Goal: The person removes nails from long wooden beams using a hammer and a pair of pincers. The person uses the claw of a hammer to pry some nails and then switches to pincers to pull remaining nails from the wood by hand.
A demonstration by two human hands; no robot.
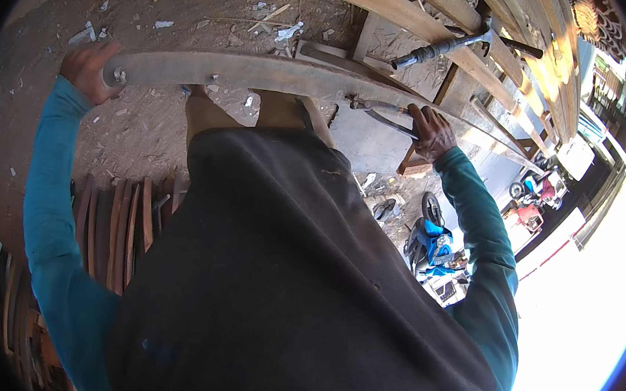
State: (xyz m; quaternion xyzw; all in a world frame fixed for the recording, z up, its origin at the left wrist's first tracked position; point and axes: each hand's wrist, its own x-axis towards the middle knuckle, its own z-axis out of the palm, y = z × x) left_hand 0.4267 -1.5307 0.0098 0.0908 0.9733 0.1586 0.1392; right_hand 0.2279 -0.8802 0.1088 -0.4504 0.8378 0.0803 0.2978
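Wooden plank [264, 74] end in left hand [89, 70] fingers

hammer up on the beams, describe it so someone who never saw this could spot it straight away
Start at the long curved wooden plank that the left hand and right hand grip at its two ends. Above its right half, pale wooden beams run diagonally. The hammer lies across them, the only dark metal thing there, its head towards the right.
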